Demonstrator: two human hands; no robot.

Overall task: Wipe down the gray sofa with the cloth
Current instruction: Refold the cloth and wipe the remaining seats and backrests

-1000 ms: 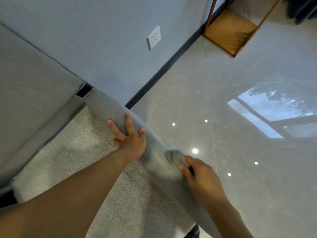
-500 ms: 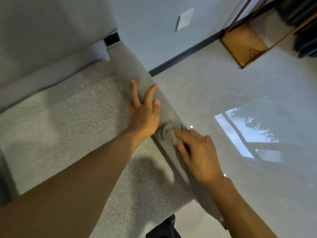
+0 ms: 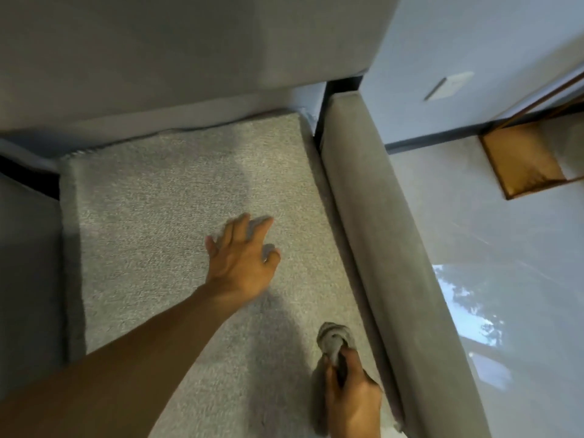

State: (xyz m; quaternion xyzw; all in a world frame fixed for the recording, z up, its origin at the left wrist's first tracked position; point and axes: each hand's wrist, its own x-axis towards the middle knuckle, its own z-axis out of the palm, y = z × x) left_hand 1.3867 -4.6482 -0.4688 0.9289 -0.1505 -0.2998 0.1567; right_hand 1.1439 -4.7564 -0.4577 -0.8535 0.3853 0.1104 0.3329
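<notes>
My right hand (image 3: 352,396) sits low in view, its fingers (image 3: 331,374) curled tightly round a bunched gray cloth (image 3: 333,338), which appears to press on the sofa (image 3: 158,200) seat just left of the armrest (image 3: 373,216). Ahead and left of those fingers, my left hand (image 3: 243,263) lies spread flat on the cushion, holding nothing. I judge the seat wipe is beginning; next, sweep the cloth forward toward the backrest.
</notes>
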